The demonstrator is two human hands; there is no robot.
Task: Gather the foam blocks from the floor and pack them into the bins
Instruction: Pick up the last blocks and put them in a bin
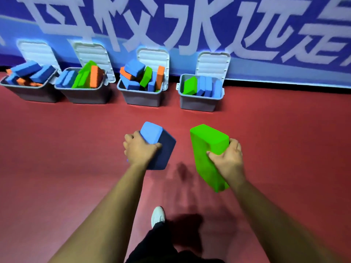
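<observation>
blue block (152, 131) part-hidden by left grip (140, 150), banner (284, 25) cropped

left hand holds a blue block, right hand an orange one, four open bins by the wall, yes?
The head view shows a green block, not orange, in the right hand. The blue block in the left hand and four open bins are right.

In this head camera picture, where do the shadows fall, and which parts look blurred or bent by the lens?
Head view: dark shadows lie on the red floor between the blue block and green block and beside the shoe; the banner lettering and the bins are soft with blur; the wide lens makes the leftmost bin lean outward.
</observation>
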